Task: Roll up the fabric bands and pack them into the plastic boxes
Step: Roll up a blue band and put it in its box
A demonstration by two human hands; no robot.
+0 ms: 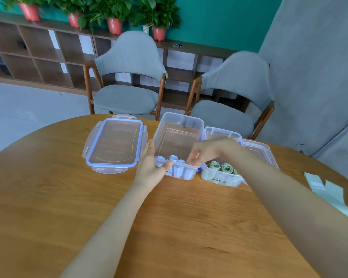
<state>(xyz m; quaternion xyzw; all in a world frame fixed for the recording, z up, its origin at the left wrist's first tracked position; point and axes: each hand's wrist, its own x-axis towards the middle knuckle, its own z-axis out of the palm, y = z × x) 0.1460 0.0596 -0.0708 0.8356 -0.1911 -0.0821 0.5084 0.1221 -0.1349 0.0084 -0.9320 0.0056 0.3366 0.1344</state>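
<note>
Inside box (179, 127) near edge, right hand (204, 152)

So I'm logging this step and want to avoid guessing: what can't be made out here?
All head view:
- Right hand fingertips dip into the left box; whether they pinch a roll is hidden by the hand itself.
- The box labels are too small to read.
- Green rolls: count hidden by the right forearm.
- Flat green bands are cut off by the right edge.
</note>
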